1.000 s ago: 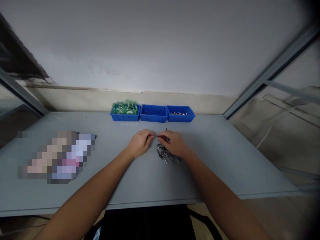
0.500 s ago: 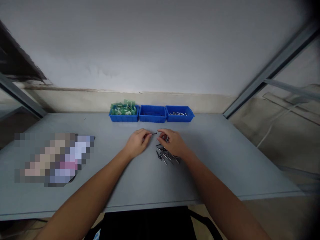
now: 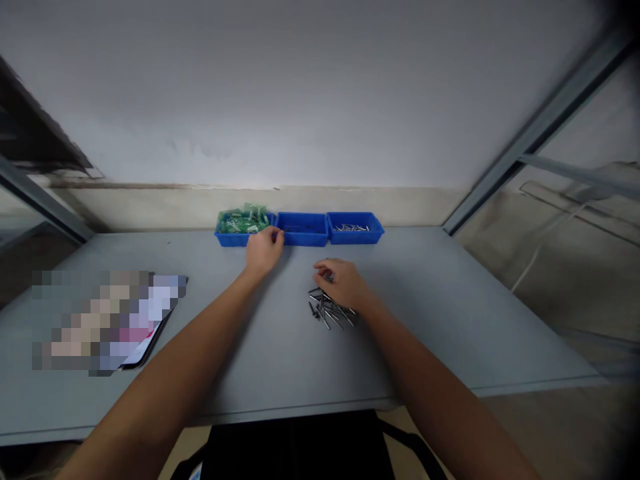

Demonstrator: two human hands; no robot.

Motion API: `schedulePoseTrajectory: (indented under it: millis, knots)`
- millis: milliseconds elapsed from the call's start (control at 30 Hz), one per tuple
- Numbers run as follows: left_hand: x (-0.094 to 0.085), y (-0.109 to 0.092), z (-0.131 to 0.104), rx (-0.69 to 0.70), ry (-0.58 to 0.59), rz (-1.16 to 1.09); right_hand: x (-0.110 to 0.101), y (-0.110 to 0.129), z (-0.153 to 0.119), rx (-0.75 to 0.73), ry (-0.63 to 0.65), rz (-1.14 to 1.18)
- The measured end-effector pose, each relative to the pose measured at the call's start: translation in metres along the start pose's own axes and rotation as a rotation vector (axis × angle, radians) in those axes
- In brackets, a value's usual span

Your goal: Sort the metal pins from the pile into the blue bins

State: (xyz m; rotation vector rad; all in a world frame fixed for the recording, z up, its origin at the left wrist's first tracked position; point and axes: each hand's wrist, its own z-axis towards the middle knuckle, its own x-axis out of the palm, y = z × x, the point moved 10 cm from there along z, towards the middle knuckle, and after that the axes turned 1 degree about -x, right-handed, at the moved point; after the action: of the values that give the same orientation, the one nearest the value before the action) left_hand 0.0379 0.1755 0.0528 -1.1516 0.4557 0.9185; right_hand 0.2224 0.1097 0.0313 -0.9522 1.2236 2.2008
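My left hand [image 3: 265, 250] is at the front edge of the middle blue bin [image 3: 303, 239], its fingers pinched together at the bin's left end. Whatever they hold is too small to make out. Curled over the top of a pile of metal screws and pins [image 3: 330, 312] is my right hand [image 3: 343, 280]; shiny pieces show behind its fingers, and I cannot tell if it grips any. Dark, small screws lie at the pile's left side.
Green plastic packets [image 3: 243, 220] fill the left blue bin [image 3: 235, 240]. Silvery pins [image 3: 353, 228] lie in the right blue bin [image 3: 356, 238]. A partly pixelated flat device [image 3: 150, 343] rests on the table's left. Metal posts [image 3: 535, 133] flank the table.
My left hand has moved forward and slightly left, from beside the pile to the middle bin, carrying the small dark screw it pinched. My right hand has stayed over the pile.
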Motion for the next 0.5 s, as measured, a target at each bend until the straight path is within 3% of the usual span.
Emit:
schedulePoseTrajectory:
  millis: [267, 500]
  knots:
    - [0.020, -0.004, 0.023, -0.111, 0.092, 0.213, 0.000, -0.001, 0.001, 0.002, 0.011, -0.002]
    - [0.020, -0.006, 0.014, -0.039, 0.116, 0.138, 0.001, -0.003, 0.000, 0.013, 0.028, -0.010]
